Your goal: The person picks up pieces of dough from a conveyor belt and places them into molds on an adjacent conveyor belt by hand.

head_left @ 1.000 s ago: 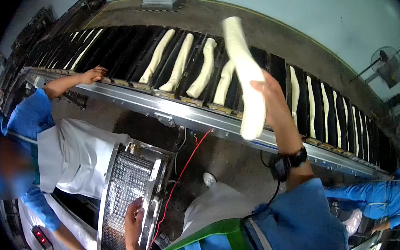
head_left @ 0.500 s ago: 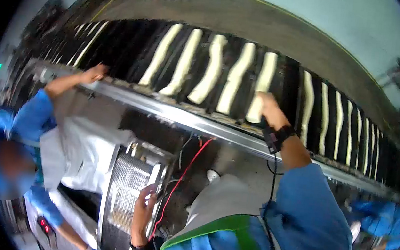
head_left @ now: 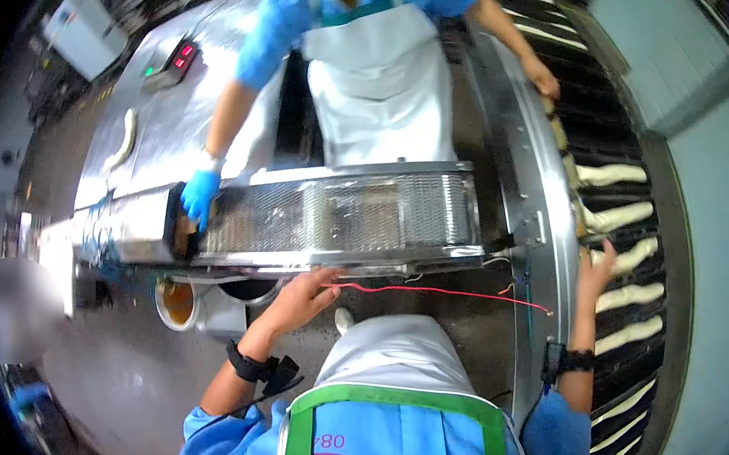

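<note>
My left hand (head_left: 302, 299) has its fingers apart at the near metal edge of a mesh belt conveyor (head_left: 352, 217); whether it touches the frame is unclear. At the right, my right hand (head_left: 594, 269) reaches over the rail of a long black slatted conveyor (head_left: 604, 146). Its thumb and fingers are apart around the near end of a pale dough strip (head_left: 637, 253), apparently touching it. More strips lie crosswise on the slats, such as one dough strip (head_left: 630, 296) beside my hand.
A co-worker in a white apron (head_left: 379, 87) stands across the mesh conveyor, a blue-gloved hand (head_left: 199, 197) on its left part and a bare hand (head_left: 540, 75) at the rail. A red cord (head_left: 446, 293) stretches to the rail. A bucket (head_left: 177, 304) stands below; a steel table (head_left: 158, 117) holds a dough piece.
The view has swung left, bringing the mesh conveyor and co-worker to the centre. My left hand has come to the mesh conveyor's edge. My right hand remains over the slatted conveyor.
</note>
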A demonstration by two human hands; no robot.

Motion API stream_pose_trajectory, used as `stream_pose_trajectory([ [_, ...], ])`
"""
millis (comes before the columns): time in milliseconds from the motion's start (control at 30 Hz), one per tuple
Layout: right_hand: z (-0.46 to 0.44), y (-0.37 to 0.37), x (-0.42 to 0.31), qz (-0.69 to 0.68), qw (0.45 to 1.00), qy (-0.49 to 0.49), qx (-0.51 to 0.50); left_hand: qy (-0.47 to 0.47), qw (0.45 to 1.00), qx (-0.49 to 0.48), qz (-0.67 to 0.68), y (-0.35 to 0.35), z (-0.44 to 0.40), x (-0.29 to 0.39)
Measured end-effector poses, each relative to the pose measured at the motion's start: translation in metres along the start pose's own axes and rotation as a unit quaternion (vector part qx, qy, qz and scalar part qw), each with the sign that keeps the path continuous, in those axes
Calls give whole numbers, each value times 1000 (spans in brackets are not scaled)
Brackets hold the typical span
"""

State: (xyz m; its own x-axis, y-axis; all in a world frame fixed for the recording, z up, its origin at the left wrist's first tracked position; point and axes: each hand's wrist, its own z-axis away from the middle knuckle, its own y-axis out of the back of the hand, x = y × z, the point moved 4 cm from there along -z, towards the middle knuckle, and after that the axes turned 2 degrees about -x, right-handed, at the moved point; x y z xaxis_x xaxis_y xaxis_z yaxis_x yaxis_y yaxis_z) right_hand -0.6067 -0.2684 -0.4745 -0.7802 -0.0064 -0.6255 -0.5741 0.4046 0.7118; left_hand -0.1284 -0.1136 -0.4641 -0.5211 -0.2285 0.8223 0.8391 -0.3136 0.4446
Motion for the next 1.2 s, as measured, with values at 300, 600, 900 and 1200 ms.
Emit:
stream_pose_trajectory([
  [300,112,-233,-284,-85,756,250,-598,59,977,183,88,78,115,-74],
  [600,226,-308,-419,-70,598,420,-679,101,950,273,116,110,162,-107],
  [900,252,-397,-447,46,650,452,-609,163,929,302,140,106,205,-147],
  [1200,260,-420,-436,71,650,426,-626,97,946,286,115,118,174,-157],
])
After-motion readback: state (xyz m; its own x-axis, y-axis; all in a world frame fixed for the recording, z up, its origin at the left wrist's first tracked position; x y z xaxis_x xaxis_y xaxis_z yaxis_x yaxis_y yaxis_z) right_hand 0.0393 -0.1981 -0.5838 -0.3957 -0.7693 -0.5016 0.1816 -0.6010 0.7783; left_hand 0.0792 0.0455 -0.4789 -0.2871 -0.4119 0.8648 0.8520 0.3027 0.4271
